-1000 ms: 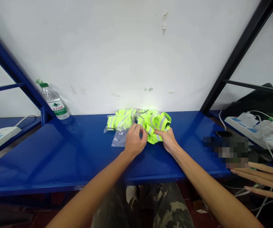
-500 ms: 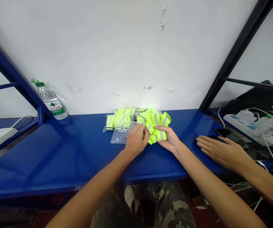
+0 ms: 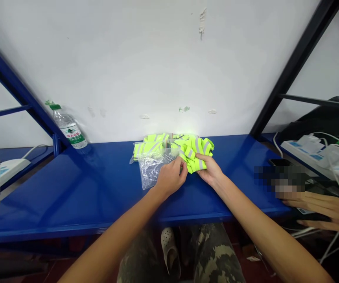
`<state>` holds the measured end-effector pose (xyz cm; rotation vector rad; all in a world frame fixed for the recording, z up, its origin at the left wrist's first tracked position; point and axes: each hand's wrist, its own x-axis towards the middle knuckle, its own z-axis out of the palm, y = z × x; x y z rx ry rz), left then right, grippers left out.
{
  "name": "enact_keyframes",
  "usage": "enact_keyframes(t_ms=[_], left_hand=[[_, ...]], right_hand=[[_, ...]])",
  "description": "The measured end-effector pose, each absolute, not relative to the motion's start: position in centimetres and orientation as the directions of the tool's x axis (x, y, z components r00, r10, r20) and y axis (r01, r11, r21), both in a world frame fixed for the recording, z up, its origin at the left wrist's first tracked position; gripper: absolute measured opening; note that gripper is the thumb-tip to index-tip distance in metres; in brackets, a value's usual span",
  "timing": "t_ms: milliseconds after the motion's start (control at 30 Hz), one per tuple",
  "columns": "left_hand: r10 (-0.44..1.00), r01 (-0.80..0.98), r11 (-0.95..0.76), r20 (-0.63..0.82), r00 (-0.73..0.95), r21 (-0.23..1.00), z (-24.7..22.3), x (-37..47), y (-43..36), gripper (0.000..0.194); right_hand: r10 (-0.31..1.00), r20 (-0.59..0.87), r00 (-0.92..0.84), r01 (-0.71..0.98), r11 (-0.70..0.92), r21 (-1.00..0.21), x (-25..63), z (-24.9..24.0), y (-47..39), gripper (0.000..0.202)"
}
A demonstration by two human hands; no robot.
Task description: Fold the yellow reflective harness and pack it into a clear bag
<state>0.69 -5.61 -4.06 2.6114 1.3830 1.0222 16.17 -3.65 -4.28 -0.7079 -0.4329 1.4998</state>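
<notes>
Nearest: the person's camouflage-trousered knees (image 3: 210, 255) below the blue metal shelf board (image 3: 69, 188).

Left hand (image 3: 171, 177): fingers curled, pinching the mouth of a clear crinkled plastic bag (image 3: 151, 167) lying on the board.

Right hand (image 3: 209, 169): closed around a bundled neon-yellow strap with grey reflective bands (image 3: 194, 153), touching the bag's opening.

Step, as judged: bagging the bundle; the next move calls for a wider bag mouth and a tight bundle.

Behind: more bagged neon-yellow straps (image 3: 148, 147) by the wall.

Far left: clear water bottle with green cap (image 3: 69, 127).

Far right: a co-worker's hand (image 3: 328, 212), spread flat.
</notes>
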Motion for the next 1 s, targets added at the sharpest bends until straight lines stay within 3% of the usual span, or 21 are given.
enact_keyframes(t_ms=[400,700,1000], left_hand=[[0.738,0.719,-0.63,0.515,0.436,0.293,-4.5,1.0,-5.5,0.015],[0.816,0.598,-0.567,0.484,0.315,0.567,-4.0,0.8,-5.2,0.017],[0.814,0.561,-0.578,0.473,0.337,0.593,-3.9,1.0,-5.2,0.019]], right_hand=[[0.975,-0.127,0.184,-0.752,0.056,-0.657,16.2,-4.3,-3.4,0.027],[0.991,-0.103,0.088,-0.592,-0.031,-0.805,15.5,-3.9,-4.6,0.027],[0.978,-0.088,0.191,-0.603,0.046,-0.796,15.6,-3.8,-4.6,0.034]])
